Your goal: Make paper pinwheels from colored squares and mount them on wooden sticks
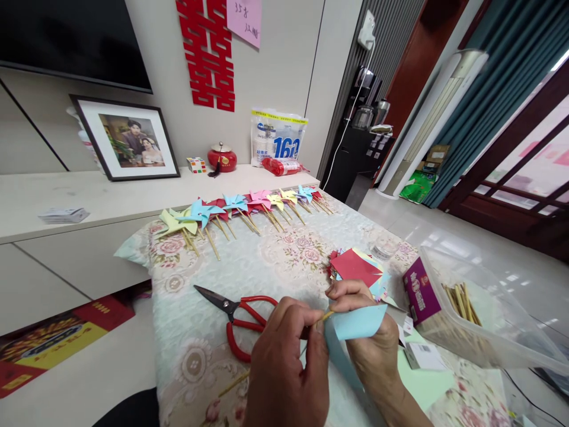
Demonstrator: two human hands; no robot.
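Note:
My left hand (288,362) is closed in a pinch on a thin wooden stick (233,384), whose lower end sticks out beyond the hand and whose tip shows at the fingertips. Close against it, my right hand (376,347) grips a light blue paper pinwheel (360,321) with curled blades. The stick's tip meets the pinwheel near its middle; the exact contact is hidden by fingers. Scissors with red handles (251,320) lie to the left of my left hand, blades pointing away. Beyond my right hand is a pile of cut paper squares (355,268), a red one on top.
Finished pinwheels on sticks (240,204) line the table's far edge. A clear plastic box (484,338) holding sticks stands at the right, near a small white box (424,357), green paper (427,382) and a tape roll (384,249). Behind is a white cabinet (120,198).

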